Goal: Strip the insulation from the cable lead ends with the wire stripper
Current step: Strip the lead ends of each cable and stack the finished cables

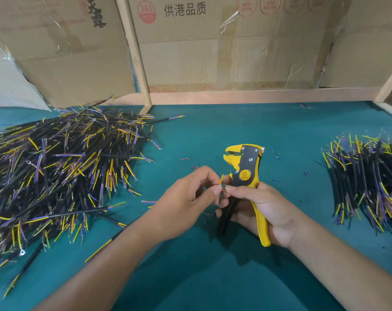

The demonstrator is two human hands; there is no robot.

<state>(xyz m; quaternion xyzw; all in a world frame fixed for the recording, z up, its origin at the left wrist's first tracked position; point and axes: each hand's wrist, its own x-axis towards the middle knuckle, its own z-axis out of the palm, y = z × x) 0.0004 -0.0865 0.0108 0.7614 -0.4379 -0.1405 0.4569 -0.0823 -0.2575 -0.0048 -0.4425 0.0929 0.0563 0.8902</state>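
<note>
Near the middle of the teal felt-covered surface [213, 131], the left hand [186, 194] pinches a thin yellow-insulated cable lead [221, 179] between thumb and forefinger, the lead's short end poking up just above the fingertips. The right hand [264, 212] meets it there: its thumb and forefinger touch the same lead end, while the remaining fingers curl round the yellow and black plastic handles of the wire stripper [246, 167]. The stripper stands nearly upright, its yellow head with a dark grey metal plate and serrated mouth rising just beyond the fingers, apart from the lead; the mouth faces left. Toward the left edge of the surface lies a large tangled heap of black-sheathed cables [62, 173] with yellow, purple and blue leads fanning out, some ending in small metal ring terminals. Near the right edge sits a smaller, tidier bundle of similar cables [367, 178]. Tiny snippets of coloured insulation [276, 153] are scattered around the stripper. Along the far edge stand brown cardboard boxes [179, 41] with printed characters, framed by pale wooden slats [134, 50].
</note>
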